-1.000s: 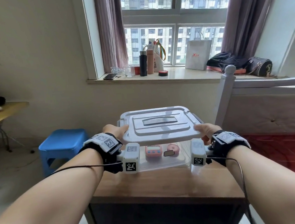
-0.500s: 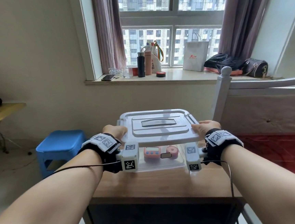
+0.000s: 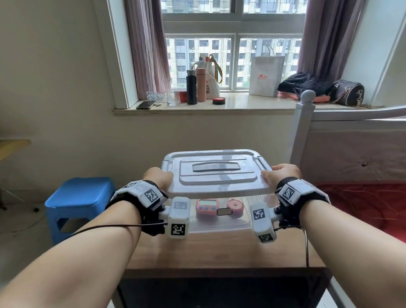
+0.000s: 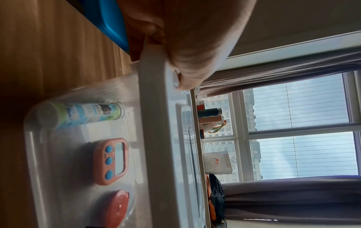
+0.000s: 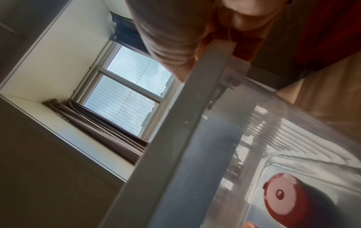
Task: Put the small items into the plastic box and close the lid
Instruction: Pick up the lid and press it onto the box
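A white lid point(image 3: 216, 174) is held level just over the clear plastic box point(image 3: 218, 226) on the wooden table point(image 3: 218, 253). My left hand point(image 3: 158, 178) grips the lid's left edge, and my right hand point(image 3: 282, 175) grips its right edge. In the left wrist view the thumb point(image 4: 187, 38) lies on top of the lid point(image 4: 154, 138). Inside the box lie a pink timer point(image 3: 207, 208), a pink round item point(image 3: 235, 207), a small dark item point(image 3: 223, 211) and a labelled tube point(image 4: 82, 115). Whether the lid is seated on the rim I cannot tell.
A blue stool point(image 3: 78, 196) stands left of the table. A white bed frame point(image 3: 305, 125) and red bedding point(image 3: 385, 206) are close on the right. Bottles point(image 3: 191, 86) and a paper bag point(image 3: 267, 75) stand on the windowsill behind.
Both hands have brought the lid down closer to the box, and the gap under its front edge has shrunk. The right hand has drawn in slightly.
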